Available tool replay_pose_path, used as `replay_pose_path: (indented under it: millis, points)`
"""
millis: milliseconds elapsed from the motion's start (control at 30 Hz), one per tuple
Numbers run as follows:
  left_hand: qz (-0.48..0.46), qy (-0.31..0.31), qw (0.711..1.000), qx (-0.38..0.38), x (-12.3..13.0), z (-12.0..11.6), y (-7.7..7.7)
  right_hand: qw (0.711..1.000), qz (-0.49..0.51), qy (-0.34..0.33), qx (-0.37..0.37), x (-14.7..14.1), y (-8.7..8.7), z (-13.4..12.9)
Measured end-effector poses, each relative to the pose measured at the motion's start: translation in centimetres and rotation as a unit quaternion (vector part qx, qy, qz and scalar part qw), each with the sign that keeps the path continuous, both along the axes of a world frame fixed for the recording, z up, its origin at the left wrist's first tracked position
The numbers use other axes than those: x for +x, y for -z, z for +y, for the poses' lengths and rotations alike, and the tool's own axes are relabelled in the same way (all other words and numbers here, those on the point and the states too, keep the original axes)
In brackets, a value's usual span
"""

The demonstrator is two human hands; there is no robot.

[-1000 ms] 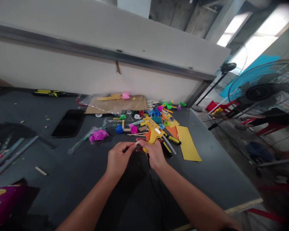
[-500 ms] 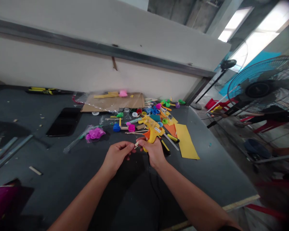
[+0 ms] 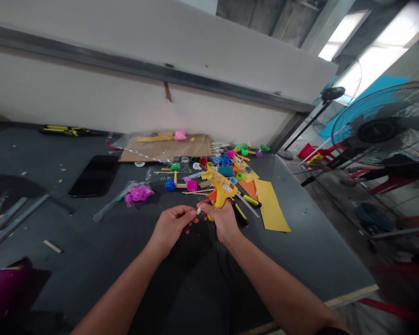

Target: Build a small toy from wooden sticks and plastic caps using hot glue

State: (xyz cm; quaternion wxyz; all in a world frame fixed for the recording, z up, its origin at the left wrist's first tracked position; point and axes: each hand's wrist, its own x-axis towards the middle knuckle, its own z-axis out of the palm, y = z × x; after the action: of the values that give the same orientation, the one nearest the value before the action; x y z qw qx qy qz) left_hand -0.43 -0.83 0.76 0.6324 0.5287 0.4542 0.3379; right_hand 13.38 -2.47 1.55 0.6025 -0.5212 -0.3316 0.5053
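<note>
A dark grey, flat-topped bench (image 3: 317, 246) stands against a white panel wall (image 3: 91, 100) crossed by a grey metal rail (image 3: 143, 68). At right, a black, round, wire-caged fan (image 3: 376, 131); bright light shows at white rectangular windows (image 3: 344, 36).

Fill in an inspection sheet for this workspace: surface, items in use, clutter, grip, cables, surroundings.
Surface: dark tabletop, small scraps scattered at left.
Items in use: yellow glue gun; small pale stick piece.
Clutter: phone, bagged magenta pieces, coloured caps, yellow sheet.
Grip: left hand pinches the stick piece; right hand closed around the glue gun's handle.
Cables: black cord trailing from the glue gun's handle.
Surroundings: white panel behind, large fan to the right.
</note>
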Motion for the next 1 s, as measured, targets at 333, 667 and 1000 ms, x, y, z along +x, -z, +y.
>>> replay_pose_path:
  millis: [333,667,1000]
  points:
    - [0.235,-0.027,0.851,0.469,-0.2,-0.6,0.4,0.999,0.003,0.049,-0.007,-0.3,0.4,0.1]
    - [0.274,-0.08,0.794,0.536,-1.5,0.5,0.1,1.0,-0.017,0.006,0.014,0.5,-0.3,-0.3]
    - [0.332,-0.129,0.761,0.542,-3.5,2.7,0.7,0.979,0.083,-0.185,-0.009,2.3,-0.4,-0.9]
